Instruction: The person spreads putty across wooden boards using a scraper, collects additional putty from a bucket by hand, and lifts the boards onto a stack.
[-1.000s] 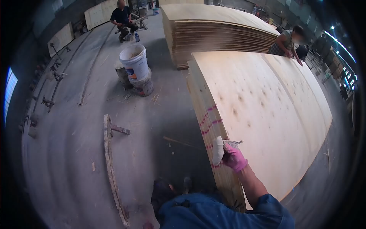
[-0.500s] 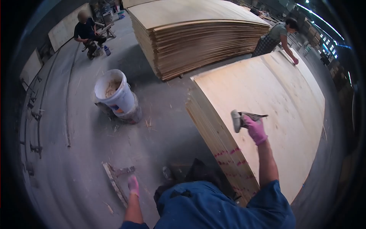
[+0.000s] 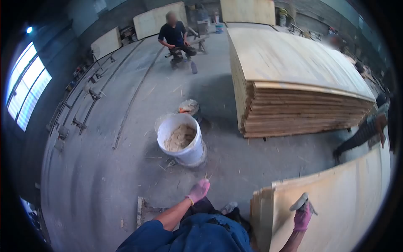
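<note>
My right hand (image 3: 303,217), in a pink glove, is closed around a putty knife (image 3: 299,201), raised over the near part of a pale plywood sheet (image 3: 319,210). That sheet tops a stack at the lower right. My left hand (image 3: 199,191), also gloved in pink, is held over the floor in front of me with its fingers drawn together; whatever they may hold is too small to make out. Beyond it stands a white bucket (image 3: 195,153) with beige paste (image 3: 180,137) inside. My left hand is apart from the bucket.
A tall plywood stack (image 3: 294,107) stands at the upper right. One person (image 3: 174,35) sits low at the back; another person (image 3: 365,132) stands by the far end of my stack. Metal rails (image 3: 138,96) run along the floor at left. A wooden frame piece (image 3: 142,210) lies near my left.
My view has swung left toward the bucket. My left hand has risen from low at my side to in front of me. My right hand still grips the putty knife above the sheet.
</note>
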`<action>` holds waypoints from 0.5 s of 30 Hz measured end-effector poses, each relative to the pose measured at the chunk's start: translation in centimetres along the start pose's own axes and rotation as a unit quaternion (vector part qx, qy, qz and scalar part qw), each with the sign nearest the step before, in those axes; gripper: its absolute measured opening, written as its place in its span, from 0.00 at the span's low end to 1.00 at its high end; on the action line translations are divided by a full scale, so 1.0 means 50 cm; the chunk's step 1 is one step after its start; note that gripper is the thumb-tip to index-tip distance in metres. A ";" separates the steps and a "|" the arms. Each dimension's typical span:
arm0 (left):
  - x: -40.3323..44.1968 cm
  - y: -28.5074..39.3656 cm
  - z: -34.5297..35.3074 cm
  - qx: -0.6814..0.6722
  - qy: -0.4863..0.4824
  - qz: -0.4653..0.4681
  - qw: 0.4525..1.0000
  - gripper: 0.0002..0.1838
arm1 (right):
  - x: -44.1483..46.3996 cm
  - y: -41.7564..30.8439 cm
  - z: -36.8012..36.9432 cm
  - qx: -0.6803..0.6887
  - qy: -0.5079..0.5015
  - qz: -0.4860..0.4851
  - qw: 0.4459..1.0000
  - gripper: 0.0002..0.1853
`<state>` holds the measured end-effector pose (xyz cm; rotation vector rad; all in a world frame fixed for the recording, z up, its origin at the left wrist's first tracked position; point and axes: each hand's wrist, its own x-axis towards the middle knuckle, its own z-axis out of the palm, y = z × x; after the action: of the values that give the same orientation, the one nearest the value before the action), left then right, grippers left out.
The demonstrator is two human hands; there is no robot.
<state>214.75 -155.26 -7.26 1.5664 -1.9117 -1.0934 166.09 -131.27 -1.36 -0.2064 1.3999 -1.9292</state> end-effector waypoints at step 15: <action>0.772 0.142 0.132 0.063 -0.240 0.225 0.942 0.19 | 0.187 0.005 0.216 -0.205 0.165 -0.155 0.952 0.13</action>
<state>195.26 -189.73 -11.21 0.8806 -2.5377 -1.2339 165.11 -145.45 0.09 -0.3280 2.0981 -1.9595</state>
